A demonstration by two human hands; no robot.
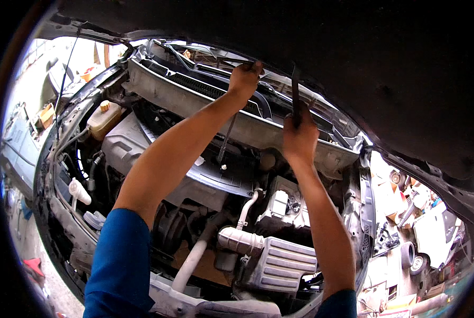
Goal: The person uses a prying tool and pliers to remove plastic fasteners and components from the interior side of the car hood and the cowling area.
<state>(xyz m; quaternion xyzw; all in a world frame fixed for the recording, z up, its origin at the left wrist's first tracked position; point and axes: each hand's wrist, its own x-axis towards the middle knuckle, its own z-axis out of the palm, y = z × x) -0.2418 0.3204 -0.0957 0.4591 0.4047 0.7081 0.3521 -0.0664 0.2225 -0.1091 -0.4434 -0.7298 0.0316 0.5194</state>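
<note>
My left hand (pixel 244 83) is raised over the windshield cowl (pixel 194 86), its fingers closed. What they hold, if anything, is hidden. My right hand (pixel 300 139) is wrapped round a dark, flat bar-like tool (pixel 295 90), which points up toward the underside of the raised hood (pixel 385 79). Below my left wrist, a thin metal rod (pixel 228 139) slants down over a dark curved panel (pixel 215 177); its upper end is hidden behind the wrist. I cannot tell whether it is in my hand.
Under my arms lies the engine bay, with a yellow-capped reservoir (pixel 104 117), a white filler neck (pixel 79 191), a ribbed air box (pixel 287 264) and a pale pipe (pixel 189 266). A thin prop rod (pixel 64 82) stands at left. Wheels (pixel 418 263) and loose parts lie outside at right.
</note>
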